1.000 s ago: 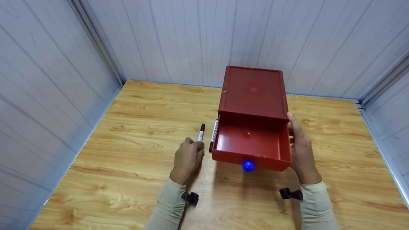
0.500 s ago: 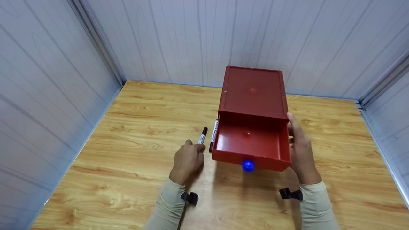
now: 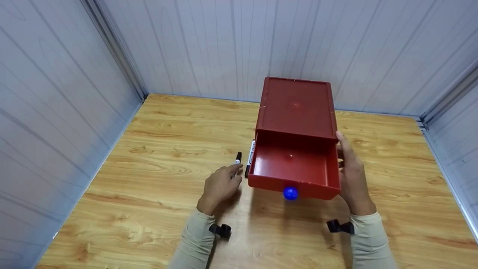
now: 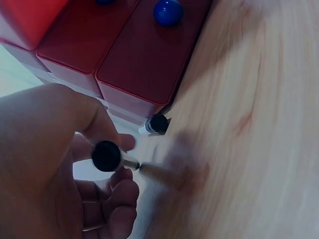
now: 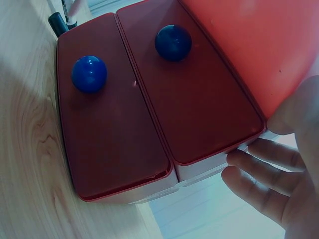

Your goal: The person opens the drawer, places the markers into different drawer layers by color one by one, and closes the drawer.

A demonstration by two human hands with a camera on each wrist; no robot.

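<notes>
My left hand (image 3: 222,185) pinches a black-and-white marker (image 3: 238,158) beside the red drawer cabinet. In the left wrist view that marker (image 4: 106,156) appears nearly end-on between thumb and fingers. A second marker (image 3: 250,158) lies on the table along the cabinet's left side. The cabinet (image 3: 297,106) has its top drawer (image 3: 291,168) pulled out, with nothing in it. At its front is a blue ball knob (image 3: 290,193). My right hand (image 3: 351,179) rests against the cabinet's right side; its fingers (image 5: 264,184) lie fairly straight there, thumb by the pulled-out drawer.
Below the open drawer are two shut drawer fronts (image 5: 199,99), each with a blue knob (image 5: 89,73). The wooden table (image 3: 160,149) is enclosed by pale panel walls (image 3: 205,48) at the back and both sides.
The marker in my left hand has been drawn slightly toward me, and the fingers now cover more of it. My right hand, the cabinet and the other marker have not moved.
</notes>
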